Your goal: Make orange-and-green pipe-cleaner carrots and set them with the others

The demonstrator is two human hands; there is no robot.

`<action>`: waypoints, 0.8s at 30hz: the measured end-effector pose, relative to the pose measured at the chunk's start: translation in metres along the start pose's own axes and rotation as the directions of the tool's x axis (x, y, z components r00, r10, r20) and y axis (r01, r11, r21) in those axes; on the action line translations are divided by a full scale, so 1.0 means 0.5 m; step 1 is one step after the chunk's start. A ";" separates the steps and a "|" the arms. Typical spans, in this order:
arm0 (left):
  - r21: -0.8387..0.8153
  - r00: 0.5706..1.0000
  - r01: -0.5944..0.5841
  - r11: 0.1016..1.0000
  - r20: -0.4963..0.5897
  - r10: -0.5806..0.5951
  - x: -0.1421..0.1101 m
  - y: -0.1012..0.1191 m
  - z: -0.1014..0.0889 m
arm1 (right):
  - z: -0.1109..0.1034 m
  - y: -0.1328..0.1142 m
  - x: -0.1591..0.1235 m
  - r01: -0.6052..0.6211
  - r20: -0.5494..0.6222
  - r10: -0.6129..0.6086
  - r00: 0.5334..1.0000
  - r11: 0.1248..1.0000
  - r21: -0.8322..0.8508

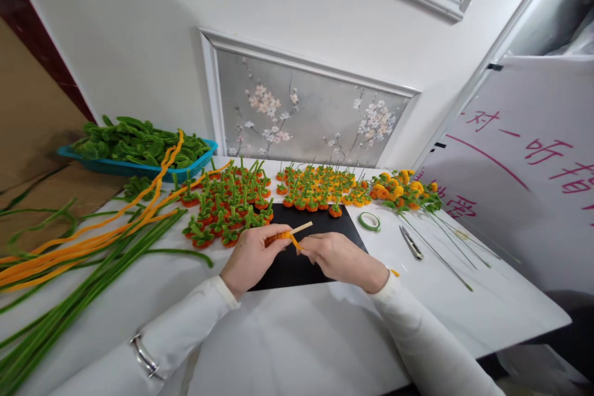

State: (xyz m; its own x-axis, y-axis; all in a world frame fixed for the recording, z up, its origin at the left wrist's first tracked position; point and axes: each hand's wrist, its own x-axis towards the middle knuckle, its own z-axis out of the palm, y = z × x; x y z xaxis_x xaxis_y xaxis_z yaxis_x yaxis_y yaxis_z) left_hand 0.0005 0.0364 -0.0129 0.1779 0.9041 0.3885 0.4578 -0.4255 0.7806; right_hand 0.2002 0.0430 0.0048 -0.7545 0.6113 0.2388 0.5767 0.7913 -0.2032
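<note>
My left hand is closed around a pale thin stick, whose bare end points up and to the right. An orange pipe cleaner is wound around the stick beside my left fingertips. Its free part runs to my right hand, where the fingers pinch it. A bit of orange shows past my right wrist. Both hands are over a black mat. Behind them stand rows of small orange pieces with green tops, and more with thin wire stems.
Loose orange pipe cleaners and a bundle of green ones lie at left. A blue tray holds green fuzzy pieces. At right are green tape, thread snips and orange flowers with stems. The wall is behind.
</note>
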 end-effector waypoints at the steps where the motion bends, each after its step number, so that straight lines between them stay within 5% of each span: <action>1: 0.001 1.000 0.004 1.000 -0.006 -0.004 0.001 -0.001 -0.001 | 0.000 -0.002 0.000 -0.002 -0.007 0.002 1.000 1.000 -0.026; 14: 0.370 1.000 -0.009 0.929 -0.022 0.019 -0.014 0.042 -0.003 | -0.001 -0.030 0.003 0.048 -0.232 -0.099 0.968 0.975 -0.216; 24: 0.485 0.992 -0.119 0.866 0.101 0.079 -0.017 0.058 -0.001 | -0.002 -0.012 0.005 -0.009 -0.432 0.002 0.902 1.000 -0.013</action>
State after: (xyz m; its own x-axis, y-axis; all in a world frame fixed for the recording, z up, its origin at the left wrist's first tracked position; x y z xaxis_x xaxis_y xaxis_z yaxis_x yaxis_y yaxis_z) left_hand 0.0119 0.0164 0.0066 0.3005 0.8668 0.3980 0.7981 -0.4570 0.3927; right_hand 0.1949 0.0397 0.0074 -0.5440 0.5599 0.6249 0.5873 0.7860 -0.1930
